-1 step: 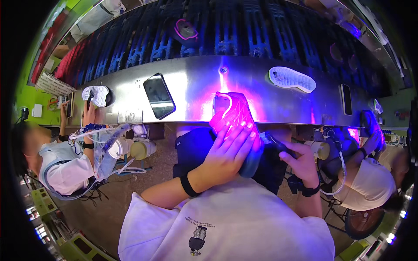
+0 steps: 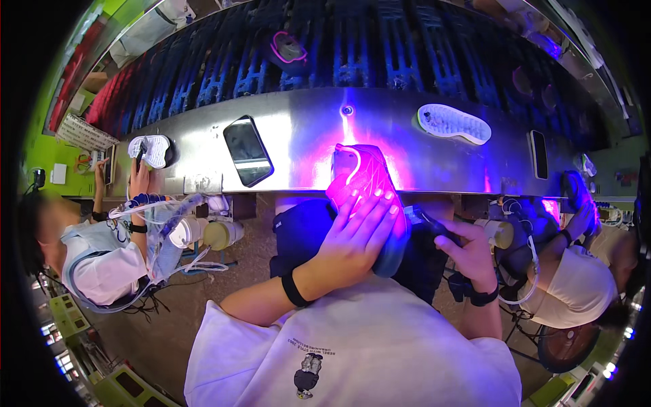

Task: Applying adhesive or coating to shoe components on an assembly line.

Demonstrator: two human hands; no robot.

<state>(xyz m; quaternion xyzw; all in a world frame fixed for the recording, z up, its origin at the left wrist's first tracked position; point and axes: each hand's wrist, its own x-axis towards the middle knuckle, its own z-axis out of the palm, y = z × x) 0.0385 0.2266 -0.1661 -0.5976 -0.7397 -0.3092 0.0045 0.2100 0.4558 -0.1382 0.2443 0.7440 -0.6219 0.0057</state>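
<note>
A shoe upper [image 2: 363, 166], lit pink by purple light, leans from the steel table's front edge toward my lap. My left hand [image 2: 356, 234] lies over it, fingers stretched across its side and pressing it; the thumb is hidden. In my right hand [image 2: 468, 247] is a dark-handled brush [image 2: 428, 225], its pale bristle end against or just beside the shoe's right side. The right-hand fingers close round the handle, partly out of sight. Which of the two, touching or just apart, I cannot tell.
On the steel table [image 2: 298, 136] lie a large phone [image 2: 249, 150], a white shoe sole [image 2: 454, 123] and another phone [image 2: 539, 154]. Behind runs a dark slatted conveyor [image 2: 325, 47] carrying a dark shoe part [image 2: 289, 47]. Co-workers [image 2: 102, 258] sit either side; the left one handles a white sole [image 2: 150, 149].
</note>
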